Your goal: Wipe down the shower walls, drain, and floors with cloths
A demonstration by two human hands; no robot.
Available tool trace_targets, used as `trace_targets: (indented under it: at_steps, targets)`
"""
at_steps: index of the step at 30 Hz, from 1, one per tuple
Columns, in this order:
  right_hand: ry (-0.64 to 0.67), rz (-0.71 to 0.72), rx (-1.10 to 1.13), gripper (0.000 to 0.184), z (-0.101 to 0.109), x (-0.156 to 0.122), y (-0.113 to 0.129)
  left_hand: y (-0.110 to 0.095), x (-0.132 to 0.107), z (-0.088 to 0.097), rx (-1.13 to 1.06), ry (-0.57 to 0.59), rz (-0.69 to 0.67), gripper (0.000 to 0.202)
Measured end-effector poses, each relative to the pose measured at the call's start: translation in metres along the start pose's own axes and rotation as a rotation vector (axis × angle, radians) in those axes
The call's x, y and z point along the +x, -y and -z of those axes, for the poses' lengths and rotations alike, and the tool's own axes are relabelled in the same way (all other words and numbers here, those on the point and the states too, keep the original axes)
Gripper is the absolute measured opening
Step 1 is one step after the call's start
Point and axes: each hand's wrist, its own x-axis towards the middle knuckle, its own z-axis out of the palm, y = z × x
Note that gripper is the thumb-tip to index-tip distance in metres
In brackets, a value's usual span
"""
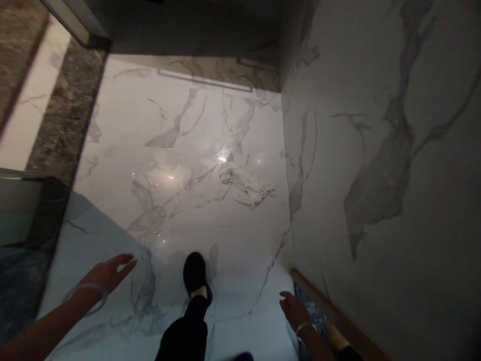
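My left hand hangs above the floor at the lower left, thumb and fingers apart and nothing between them. A pale, clear-looking bangle circles that wrist. At the lower right my right hand hangs with loosely bent fingers, and I see nothing held in it. A thin bracelet is on this wrist. Ahead of both hands, touching neither, a crumpled white cloth lies on the glossy marble-patterned floor.
One black shoe of mine is forward on the floor. A marble-patterned wall rises on the right, with a brown wooden edge low beside it. Shiny spots, seemingly wet, show around the floor patch. A dark stone strip borders the left.
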Motion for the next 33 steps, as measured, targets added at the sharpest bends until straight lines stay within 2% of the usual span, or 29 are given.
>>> trace_targets:
  at_steps: [2, 3, 5, 8, 11, 13, 14, 16, 17, 19, 21, 23, 25, 27, 29, 30, 31, 33]
  targets:
    - [0.003, 0.047, -0.059, 0.034, 0.009, 0.039, 0.062, -0.029, 0.050, 0.005, 0.266, 0.068, -0.139, 0.040]
    - [-0.001, 0.061, -0.091, 0.035, 0.014, 0.062, 0.092, -0.051, 0.076, 0.004, 0.303, 0.076, -0.189, 0.050]
    - [-0.033, 0.078, -0.139, 0.039, 0.022, 0.113, 0.152, -0.102, 0.126, -0.010, 0.329, 0.066, -0.216, 0.049]
    - [-0.129, 0.088, -0.158, 0.054, 0.020, 0.198, 0.231, -0.181, 0.192, -0.055, 0.337, 0.047, -0.246, 0.045]
    - [-0.261, 0.064, -0.173, 0.076, -0.002, 0.272, 0.286, -0.248, 0.242, -0.117, 0.291, 0.035, -0.235, 0.067]
    - [-0.351, 0.049, -0.192, 0.074, -0.014, 0.306, 0.302, -0.281, 0.263, -0.153, 0.240, 0.024, -0.232, 0.078]
    - [-0.373, 0.059, -0.196, 0.067, -0.014, 0.318, 0.303, -0.294, 0.269, -0.166, 0.212, 0.022, -0.239, 0.073]
    - [-0.374, 0.120, -0.200, 0.052, 0.006, 0.331, 0.297, -0.314, 0.276, -0.177, 0.160, 0.037, -0.258, 0.051]
    - [-0.377, 0.172, -0.206, 0.047, 0.028, 0.334, 0.293, -0.322, 0.278, -0.172, 0.136, 0.050, -0.267, 0.042]
    - [-0.451, 0.264, -0.257, 0.041, 0.090, 0.341, 0.292, -0.338, 0.286, -0.146, 0.103, 0.063, -0.292, 0.038]
    - [-0.617, 0.305, -0.368, 0.037, 0.162, 0.355, 0.308, -0.360, 0.305, -0.104, 0.108, 0.029, -0.368, 0.042]
    - [-0.700, 0.302, -0.523, 0.036, 0.222, 0.383, 0.343, -0.392, 0.337, -0.062, 0.187, -0.059, -0.541, 0.043]
    - [-0.632, 0.389, -0.721, 0.040, 0.256, 0.424, 0.387, -0.430, 0.377, -0.035, 0.297, -0.079, -0.619, 0.052]
    - [-0.473, 0.475, -0.843, 0.053, 0.260, 0.468, 0.423, -0.462, 0.414, -0.032, 0.419, -0.026, -0.637, 0.065]
    - [-0.344, 0.508, -0.839, 0.069, 0.238, 0.500, 0.433, -0.480, 0.442, -0.049, 0.488, 0.023, -0.587, 0.076]
    - [-0.332, 0.517, -0.798, 0.072, 0.219, 0.507, 0.425, -0.482, 0.449, -0.063, 0.500, 0.023, -0.552, 0.082]
    - [-0.354, 0.531, -0.747, 0.070, 0.197, 0.505, 0.406, -0.481, 0.451, -0.078, 0.500, 0.003, -0.519, 0.086]
    - [-0.482, 0.577, -0.621, 0.056, 0.148, 0.475, 0.341, -0.472, 0.438, -0.112, 0.512, -0.042, -0.508, 0.087]
